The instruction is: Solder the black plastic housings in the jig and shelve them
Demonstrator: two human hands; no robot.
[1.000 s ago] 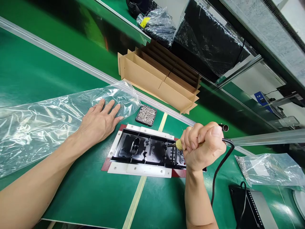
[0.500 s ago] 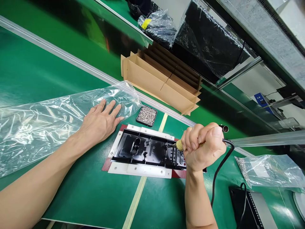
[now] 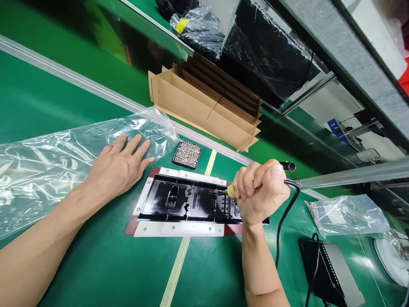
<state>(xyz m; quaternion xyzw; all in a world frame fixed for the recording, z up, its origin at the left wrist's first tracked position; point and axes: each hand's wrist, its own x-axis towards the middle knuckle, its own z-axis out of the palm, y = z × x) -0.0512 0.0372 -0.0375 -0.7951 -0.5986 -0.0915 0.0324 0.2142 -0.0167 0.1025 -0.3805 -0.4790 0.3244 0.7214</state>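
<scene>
Right hand [image 3: 260, 192] fisted around screwdriver [image 3: 223, 192]

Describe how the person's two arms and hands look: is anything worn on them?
Both arms are bare up to the picture's edge: no sleeves show. The left hand and the right hand wear no gloves, and no rings, watch or wrist strap can be seen. The nails are short and unpainted. No markings show on either forearm.
</scene>
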